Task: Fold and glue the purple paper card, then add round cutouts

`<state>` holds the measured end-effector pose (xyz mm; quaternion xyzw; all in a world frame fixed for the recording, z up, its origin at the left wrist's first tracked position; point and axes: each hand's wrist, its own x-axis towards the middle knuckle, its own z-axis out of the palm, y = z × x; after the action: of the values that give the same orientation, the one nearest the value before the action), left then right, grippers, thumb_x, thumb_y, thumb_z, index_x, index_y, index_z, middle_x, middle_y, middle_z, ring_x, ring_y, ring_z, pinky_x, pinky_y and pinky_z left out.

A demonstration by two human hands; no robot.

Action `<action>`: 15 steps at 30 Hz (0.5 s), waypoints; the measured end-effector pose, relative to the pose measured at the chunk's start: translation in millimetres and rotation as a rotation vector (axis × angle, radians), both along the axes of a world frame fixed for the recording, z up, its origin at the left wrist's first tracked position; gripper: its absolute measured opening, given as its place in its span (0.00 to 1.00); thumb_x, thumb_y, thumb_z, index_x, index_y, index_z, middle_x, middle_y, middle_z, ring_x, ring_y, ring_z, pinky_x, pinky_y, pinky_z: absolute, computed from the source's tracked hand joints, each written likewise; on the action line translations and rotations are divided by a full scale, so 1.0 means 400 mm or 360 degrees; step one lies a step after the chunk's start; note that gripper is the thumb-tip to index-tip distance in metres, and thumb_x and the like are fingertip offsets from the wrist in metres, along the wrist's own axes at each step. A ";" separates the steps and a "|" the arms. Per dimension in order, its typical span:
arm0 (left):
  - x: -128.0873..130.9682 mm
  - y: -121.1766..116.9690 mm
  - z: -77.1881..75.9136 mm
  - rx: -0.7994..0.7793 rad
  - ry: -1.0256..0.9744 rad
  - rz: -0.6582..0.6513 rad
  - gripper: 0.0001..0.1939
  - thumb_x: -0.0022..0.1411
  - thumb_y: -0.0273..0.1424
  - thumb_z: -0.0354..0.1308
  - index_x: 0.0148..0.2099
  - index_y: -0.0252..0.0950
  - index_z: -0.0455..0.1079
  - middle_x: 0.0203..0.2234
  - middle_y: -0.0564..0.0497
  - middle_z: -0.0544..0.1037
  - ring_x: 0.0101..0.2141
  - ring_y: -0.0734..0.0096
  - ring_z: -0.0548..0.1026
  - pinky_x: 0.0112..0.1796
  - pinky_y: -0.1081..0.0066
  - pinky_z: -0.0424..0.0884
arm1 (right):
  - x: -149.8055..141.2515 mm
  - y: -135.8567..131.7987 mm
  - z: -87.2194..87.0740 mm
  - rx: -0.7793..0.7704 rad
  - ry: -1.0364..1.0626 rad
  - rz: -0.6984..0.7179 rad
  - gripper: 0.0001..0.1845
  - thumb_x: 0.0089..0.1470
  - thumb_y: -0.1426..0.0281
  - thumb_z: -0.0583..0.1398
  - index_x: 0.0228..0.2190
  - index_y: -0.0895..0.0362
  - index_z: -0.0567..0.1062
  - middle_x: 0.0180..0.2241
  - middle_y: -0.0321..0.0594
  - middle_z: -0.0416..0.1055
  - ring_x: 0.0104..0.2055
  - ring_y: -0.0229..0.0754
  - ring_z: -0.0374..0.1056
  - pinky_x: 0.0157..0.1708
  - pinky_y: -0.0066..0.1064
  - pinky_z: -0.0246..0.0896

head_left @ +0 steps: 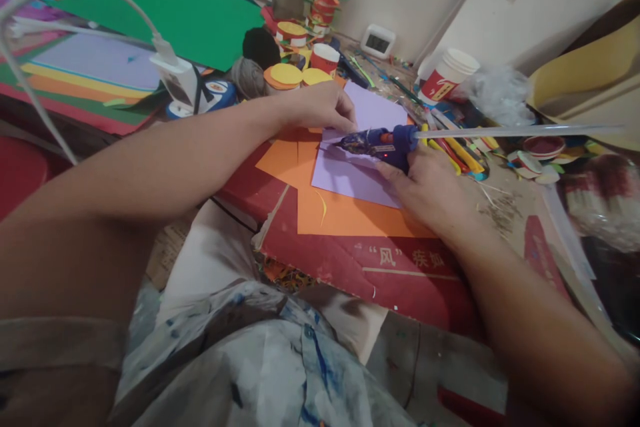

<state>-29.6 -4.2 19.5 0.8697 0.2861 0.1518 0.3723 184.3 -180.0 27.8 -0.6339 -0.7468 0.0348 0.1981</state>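
Note:
My right hand (430, 187) is closed round the handle of a blue glue gun (383, 142) with a long clear glue stick (525, 130) poking out of its back to the right. The gun's nozzle points left at the folded edge of a lilac paper sheet (350, 177). My left hand (325, 106) pinches and presses that same edge just left of the nozzle, fingers closed on the paper. The lilac sheet lies on orange paper (345, 214), which rests on a red cardboard box (380, 267).
Paper cups (447, 74) with coloured paper discs stand at the back, beside a small white clock (379, 40). Green, lilac and other coloured sheets (165, 7) lie at the left with a white charger and cable (175, 74). Pens and scraps litter the right.

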 end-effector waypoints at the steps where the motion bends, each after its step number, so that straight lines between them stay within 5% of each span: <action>1: 0.000 0.004 -0.003 -0.0013 -0.0008 -0.0004 0.13 0.56 0.36 0.68 0.41 0.35 0.85 0.32 0.50 0.84 0.39 0.66 0.80 0.45 0.69 0.71 | -0.002 0.000 0.000 0.0003 -0.0006 0.0000 0.26 0.69 0.48 0.59 0.49 0.56 0.81 0.43 0.54 0.81 0.47 0.63 0.77 0.48 0.53 0.72; 15: -0.002 0.001 -0.007 -0.0107 -0.0087 0.0016 0.10 0.57 0.33 0.69 0.39 0.35 0.86 0.32 0.47 0.85 0.35 0.66 0.79 0.44 0.67 0.72 | -0.021 0.008 -0.019 0.0055 -0.0054 0.0016 0.26 0.69 0.47 0.58 0.48 0.56 0.81 0.44 0.55 0.81 0.49 0.64 0.76 0.49 0.52 0.71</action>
<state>-30.5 -3.6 16.6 0.8508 0.2852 0.1678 0.4082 175.9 -176.8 20.3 -0.6272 -0.7537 0.0121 0.1962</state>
